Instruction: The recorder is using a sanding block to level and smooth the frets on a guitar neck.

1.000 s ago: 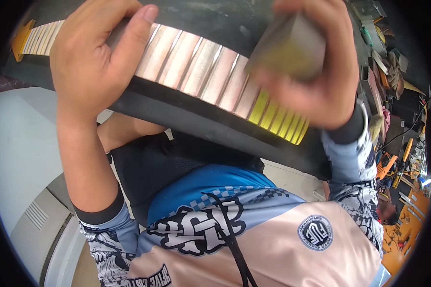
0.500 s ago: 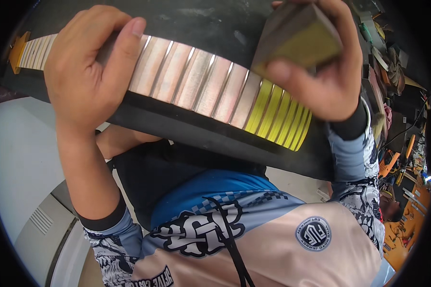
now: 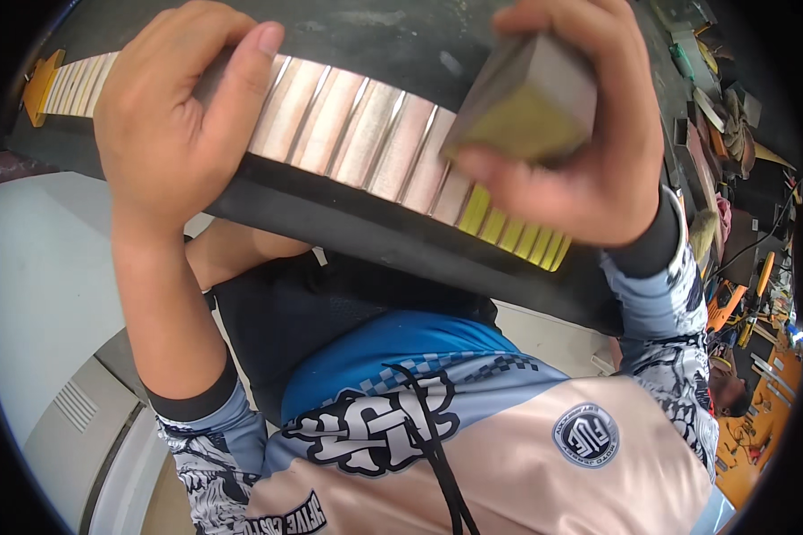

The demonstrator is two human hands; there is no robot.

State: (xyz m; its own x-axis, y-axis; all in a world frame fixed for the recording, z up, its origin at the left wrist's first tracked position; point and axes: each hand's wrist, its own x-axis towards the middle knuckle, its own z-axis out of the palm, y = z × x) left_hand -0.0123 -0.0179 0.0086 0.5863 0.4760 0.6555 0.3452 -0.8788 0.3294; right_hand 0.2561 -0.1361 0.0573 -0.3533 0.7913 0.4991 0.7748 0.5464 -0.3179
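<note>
Fretted neck (image 3: 308, 111), face up and aslant on a dark bench (image 3: 366, 31), narrow end to the left, broad end to the right and nearer the wearer's body. Over the narrower half of the neck, left hand (image 3: 165, 125), palm down and half curled, thumb slanting toward the far edge: probably so placed to steady the length against sliding or turning. Cannot tell whether truly gripping or only pressing, with fingertips out of sight. Above the broad half of the neck, right hand (image 3: 602, 169), closed partway round a chunky grey block (image 3: 551, 89) with a yellow-green face (thumb a little blurred), held, it would seem, to keep one side free toward the frets (image 3: 350, 127). Cannot tell whether touching the neck or just above. Along the neck, pale strips (image 3: 373, 134) between frets, then yellow strips (image 3: 511, 235) at the broad end, possibly for shielding the surface beneath. At the narrow end of the neck, orange piece (image 3: 40, 87), perhaps as a support. Well right of the neck, workshop clutter (image 3: 736, 138), presumably apart for elbow room.
</note>
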